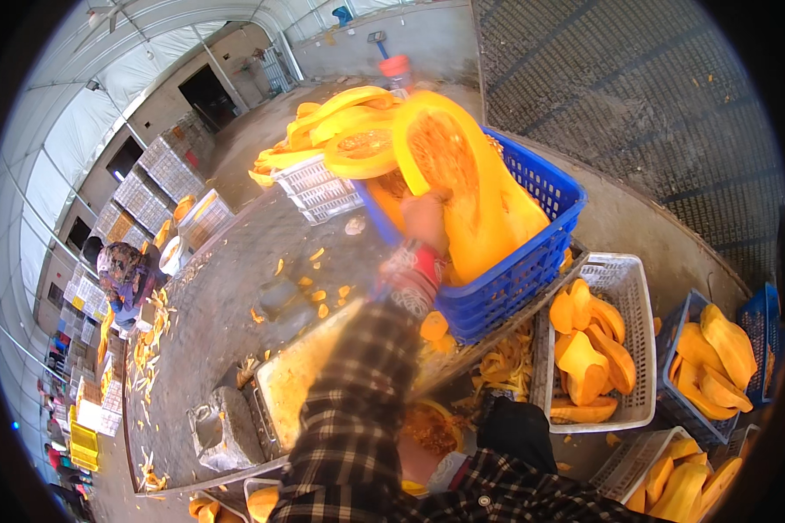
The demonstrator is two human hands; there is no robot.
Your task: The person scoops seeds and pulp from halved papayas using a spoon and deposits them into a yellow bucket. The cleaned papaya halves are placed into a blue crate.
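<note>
A halved butternut-type pumpkin (490, 209), its seed cavity facing up, rests in or just over a blue plastic crate (510, 297). My left hand (426, 219) grips its edge, and the arm in a plaid sleeve reaches forward across a work surface. Another cut half (363, 153) lies at the crate's far left side. Low in the view, my right hand (420, 461) is at a round yellow-rimmed thing full of orange seeds and pulp (435, 428); whether that is a pumpkin half or a bowl is unclear. Its fingers are mostly hidden. A pale, pulp-stained board (311, 372) lies left of my left sleeve.
A white crate (320, 186) heaped with pumpkin halves stands ahead. At right are a white crate (641, 366) and a dark blue crate (668, 399) of peeled pieces. A concrete block (235, 428) sits lower left. Another person (127, 281) bends over at far left.
</note>
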